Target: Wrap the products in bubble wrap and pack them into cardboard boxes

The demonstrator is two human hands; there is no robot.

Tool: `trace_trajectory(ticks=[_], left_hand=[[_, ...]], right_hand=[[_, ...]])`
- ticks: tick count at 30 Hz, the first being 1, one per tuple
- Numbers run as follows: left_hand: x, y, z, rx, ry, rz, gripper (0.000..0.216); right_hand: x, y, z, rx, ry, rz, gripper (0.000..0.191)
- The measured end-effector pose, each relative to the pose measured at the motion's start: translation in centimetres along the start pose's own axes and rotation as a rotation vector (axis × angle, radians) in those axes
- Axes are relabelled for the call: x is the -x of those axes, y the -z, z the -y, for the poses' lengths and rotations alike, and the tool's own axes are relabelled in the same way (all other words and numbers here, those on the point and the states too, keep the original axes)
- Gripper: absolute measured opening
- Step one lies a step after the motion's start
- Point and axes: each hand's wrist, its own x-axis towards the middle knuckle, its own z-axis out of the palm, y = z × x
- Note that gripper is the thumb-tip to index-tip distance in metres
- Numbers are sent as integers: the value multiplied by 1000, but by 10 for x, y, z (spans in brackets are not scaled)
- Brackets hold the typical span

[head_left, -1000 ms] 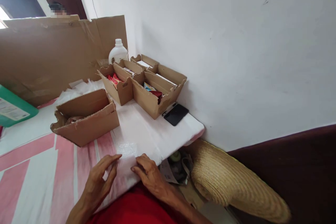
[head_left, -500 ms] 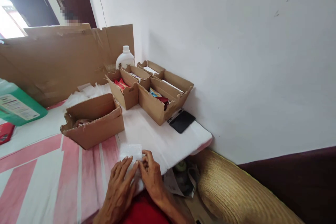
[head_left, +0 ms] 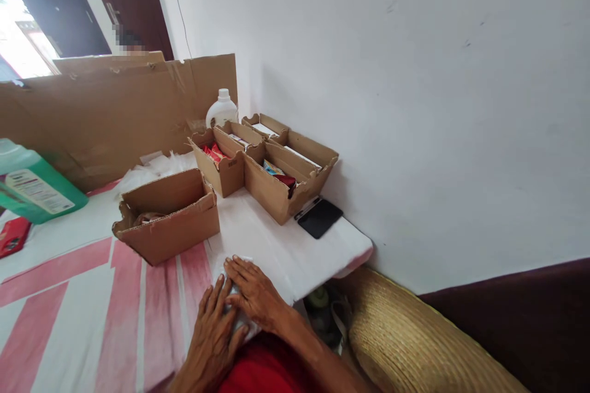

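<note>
A clear plastic packet (head_left: 240,318) lies at the table's front edge, mostly covered by my hands. My left hand (head_left: 214,319) rests along its left side with the fingers stretched out flat. Across its upper part lies my right hand (head_left: 255,291), palm down, fingers extended. The fingertips of both hands are close together. Just beyond them stands an open cardboard box (head_left: 170,236) with something brownish inside.
Several cardboard bins (head_left: 267,187) with packets and papers stand near the wall. A black flat object (head_left: 319,218) lies beside them. At left are a jug of green liquid (head_left: 39,187) and a red phone-like item (head_left: 13,236). A woven straw roll (head_left: 405,331) sits below the table's right side.
My right hand has moved up and left over the packet, from gripping its right edge to lying flat on top. My left hand stays beside it. The view has shifted slightly.
</note>
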Motion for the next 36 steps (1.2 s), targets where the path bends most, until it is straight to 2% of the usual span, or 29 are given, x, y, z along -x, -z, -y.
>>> trace_trajectory(ticks=[3,5,7,10,11,12,15,16,20,22,24,26,28,30,33,36], left_hand=[[-2,-5,6,-14,-6,18,61],[-6,-8,12,-1,-16,27,62],[-12,-5,19,71,-27,44,59],[-29,14,29,283,-11,85,45],[-35,23,32,347,4,82,42],[-41,35,34,405,21,64,41],[-56,73,39,515,72,-71,41],[-60,86,41,515,81,-131,40],[-72,127,64,235,154,-379,60],[-74,135,83,82,278,-487,65],[-72,133,102,-20,400,-534,66],[-66,125,116,-73,428,-520,64],[-56,115,122,-81,367,-506,58],[-47,107,123,-54,325,-511,53],[-38,99,124,7,315,-516,45],[-34,93,127,44,305,-504,40]], right_hand=[[-1,11,-9,-134,-59,-143,40],[-2,23,-9,-182,-85,-200,36],[-2,32,-6,-222,-60,-157,43],[-1,39,0,-279,-40,-22,71],[-1,40,3,-279,-41,0,74],[-1,40,6,-275,-40,1,69],[-5,53,22,-282,-3,-82,22],[-8,63,30,-286,14,-123,16],[-40,127,67,-127,113,-353,7],[-72,157,84,72,192,-530,10],[-113,172,95,266,346,-642,16],[-157,168,99,460,559,-561,18],[-198,152,98,643,777,-342,18],[-231,130,93,780,921,-86,22],[-263,98,85,903,931,247,26],[-277,75,79,968,846,477,26]])
